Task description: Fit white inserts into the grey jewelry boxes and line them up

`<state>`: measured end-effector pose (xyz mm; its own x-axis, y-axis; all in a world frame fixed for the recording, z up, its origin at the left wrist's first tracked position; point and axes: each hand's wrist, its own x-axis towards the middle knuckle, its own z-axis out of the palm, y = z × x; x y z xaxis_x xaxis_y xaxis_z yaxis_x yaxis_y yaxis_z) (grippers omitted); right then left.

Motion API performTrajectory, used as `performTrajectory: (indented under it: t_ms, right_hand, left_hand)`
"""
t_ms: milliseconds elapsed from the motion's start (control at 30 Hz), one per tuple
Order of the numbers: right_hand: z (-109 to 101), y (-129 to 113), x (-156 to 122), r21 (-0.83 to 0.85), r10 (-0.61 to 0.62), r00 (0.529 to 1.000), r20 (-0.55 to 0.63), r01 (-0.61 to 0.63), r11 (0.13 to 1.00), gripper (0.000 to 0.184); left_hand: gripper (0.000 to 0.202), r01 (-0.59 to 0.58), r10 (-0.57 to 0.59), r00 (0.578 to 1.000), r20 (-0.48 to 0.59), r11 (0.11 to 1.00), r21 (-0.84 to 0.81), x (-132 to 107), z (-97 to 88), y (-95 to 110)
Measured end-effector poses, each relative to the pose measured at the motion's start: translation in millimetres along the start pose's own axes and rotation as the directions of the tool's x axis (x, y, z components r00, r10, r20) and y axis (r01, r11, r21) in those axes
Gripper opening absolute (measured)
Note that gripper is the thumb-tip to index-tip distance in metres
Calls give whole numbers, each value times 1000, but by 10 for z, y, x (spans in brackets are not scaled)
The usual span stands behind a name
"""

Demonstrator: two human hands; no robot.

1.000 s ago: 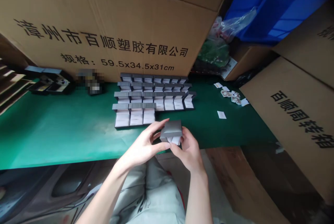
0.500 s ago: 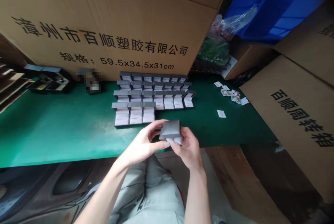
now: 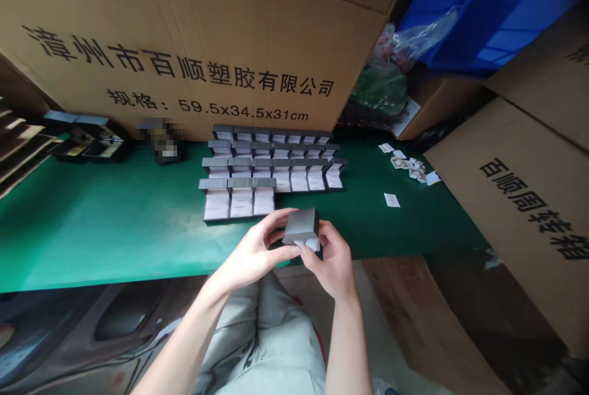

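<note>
A small grey jewelry box (image 3: 301,224) is held between my two hands above the table's front edge. Its lid stands partly raised, and white lining shows below the lid. My left hand (image 3: 262,248) grips the box's left side, thumb at the front. On the right side, my right hand (image 3: 334,257) is closed around it with the thumb on the front near the white lining. Just beyond, rows of similar open boxes (image 3: 262,199) with white insides stand side by side on the green table (image 3: 138,217).
Small white cards (image 3: 392,200) and a pile of white pieces (image 3: 414,169) lie at the right. Open black boxes (image 3: 89,137) stand at the far left. A large carton (image 3: 184,15) walls off the back; another carton (image 3: 519,199) stands at right. A blue crate (image 3: 488,15) is behind.
The box has tilted slightly in my hands, its lid seeming a bit higher at the front. Both hands keep their hold. The whole view has shifted very slightly.
</note>
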<state>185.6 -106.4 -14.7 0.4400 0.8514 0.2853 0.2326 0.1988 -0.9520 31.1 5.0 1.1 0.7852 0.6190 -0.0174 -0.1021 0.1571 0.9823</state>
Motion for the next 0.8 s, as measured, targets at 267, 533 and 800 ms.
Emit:
performTrajectory:
  t_ms: [267, 533, 800]
  right_hand:
    - [-19, 37, 8, -82, -32, 999, -3, 31, 996, 20]
    - [-11, 31, 1, -78, -18, 999, -36, 16, 997, 26]
    - [-90, 73, -14, 91, -22, 999, 35, 19, 996, 47]
  left_hand:
    - [73, 24, -24, 999, -22, 1000, -2, -1, 23, 16]
    - [89, 95, -96, 994, -43, 995, -34, -5, 29, 54]
    - [50, 84, -83, 992, -94, 996, 0, -21, 57, 161]
